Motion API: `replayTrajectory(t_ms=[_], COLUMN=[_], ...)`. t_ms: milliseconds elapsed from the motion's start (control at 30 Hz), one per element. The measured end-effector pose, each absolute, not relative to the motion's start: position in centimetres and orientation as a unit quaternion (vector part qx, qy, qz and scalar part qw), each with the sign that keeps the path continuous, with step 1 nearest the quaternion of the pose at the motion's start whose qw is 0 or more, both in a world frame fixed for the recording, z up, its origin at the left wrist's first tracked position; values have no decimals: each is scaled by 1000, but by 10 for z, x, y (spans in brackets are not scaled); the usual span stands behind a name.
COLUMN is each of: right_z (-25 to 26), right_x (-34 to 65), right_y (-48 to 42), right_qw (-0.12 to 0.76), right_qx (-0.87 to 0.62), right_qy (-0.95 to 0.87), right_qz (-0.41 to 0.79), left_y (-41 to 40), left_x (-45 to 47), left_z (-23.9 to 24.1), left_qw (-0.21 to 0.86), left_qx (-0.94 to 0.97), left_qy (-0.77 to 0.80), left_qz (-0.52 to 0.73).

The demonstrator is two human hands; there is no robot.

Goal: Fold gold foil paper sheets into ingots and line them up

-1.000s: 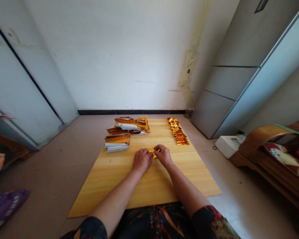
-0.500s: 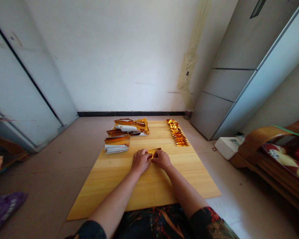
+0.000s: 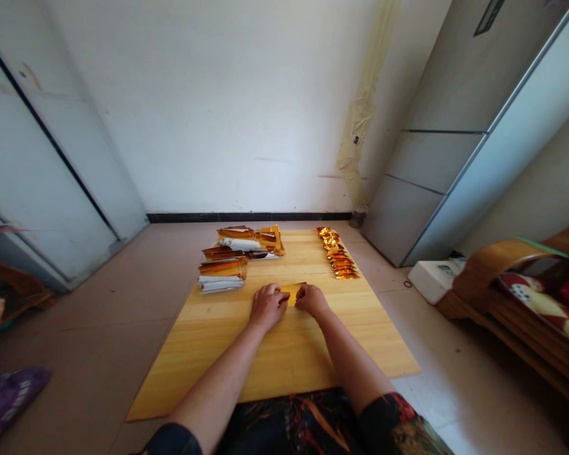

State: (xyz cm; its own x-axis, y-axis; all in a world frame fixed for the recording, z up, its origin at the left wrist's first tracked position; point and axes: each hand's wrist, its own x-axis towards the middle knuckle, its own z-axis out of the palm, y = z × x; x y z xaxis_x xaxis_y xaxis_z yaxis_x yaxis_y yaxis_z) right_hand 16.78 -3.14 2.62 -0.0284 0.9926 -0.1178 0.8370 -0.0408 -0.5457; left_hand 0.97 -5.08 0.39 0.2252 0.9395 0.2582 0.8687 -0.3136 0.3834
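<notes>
Between my hands, a sheet of shiny gold foil paper (image 3: pixel 291 294) lies at the middle of the wooden board (image 3: pixel 284 360). My left hand (image 3: pixel 268 306) is closed at the sheet's left side, its thumb and fingers on the edge. On the other side, my right hand (image 3: pixel 312 299) pinches the right part of the sheet. Much of the foil is hidden under my fingers. To the upper left lie stacks of gold and white foil sheets (image 3: pixel 222 272). A row of folded gold foil pieces (image 3: pixel 340 256) runs along the board's right edge.
A white wall (image 3: pixel 237 114) with a dark skirting stands behind the board. At the right are a grey refrigerator (image 3: pixel 417 158), a white box (image 3: pixel 434 281) and a wooden seat (image 3: pixel 512 322). A purple bag (image 3: pixel 12 401) lies on the floor at the left.
My right hand has slid slightly right along the foil, so more of the gold surface shows between my hands. The left hand stays nearly in place.
</notes>
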Motion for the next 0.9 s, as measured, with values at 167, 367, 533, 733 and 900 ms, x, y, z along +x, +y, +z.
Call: replayTrajectory(t_ms=[167, 367, 533, 733, 900], right_z=[28, 28, 29, 28, 28], right_x=[179, 191, 200, 201, 205], right_y=[-32, -32, -33, -32, -32], right_qw=[165, 165, 174, 177, 168], right_qx=[-688, -701, -704, -703, -707], right_qy=[-653, -637, -625, -619, -637], right_qz=[270, 275, 290, 301, 259], left_y=[-50, -50, -48, -47, -47], left_x=[9, 8, 6, 3, 4], left_z=[3, 3, 1, -3, -3], left_qw=[87, 91, 104, 99, 98], left_qx=[779, 781, 785, 798, 798], left_qy=[581, 583, 581, 570, 569], left_qz=[220, 205, 188, 169, 171])
